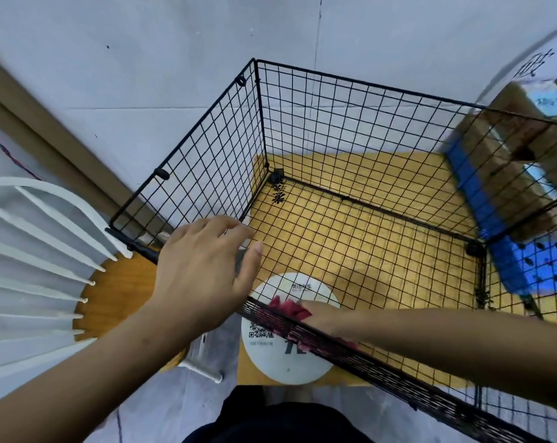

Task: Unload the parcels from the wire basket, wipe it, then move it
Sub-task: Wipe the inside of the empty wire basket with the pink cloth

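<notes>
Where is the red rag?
The red rag lies low centre in the head view, inside the wire basket, under the right hand, over the white disc.

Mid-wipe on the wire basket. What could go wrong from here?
1. The red cloth in the right hand may snag on the wire basket mesh.
2. The left hand seems only to rest on the rim, so the basket may slide under a hard wipe.
3. Stacked parcels sit close beside its right wall; moving the basket could knock them.
</notes>
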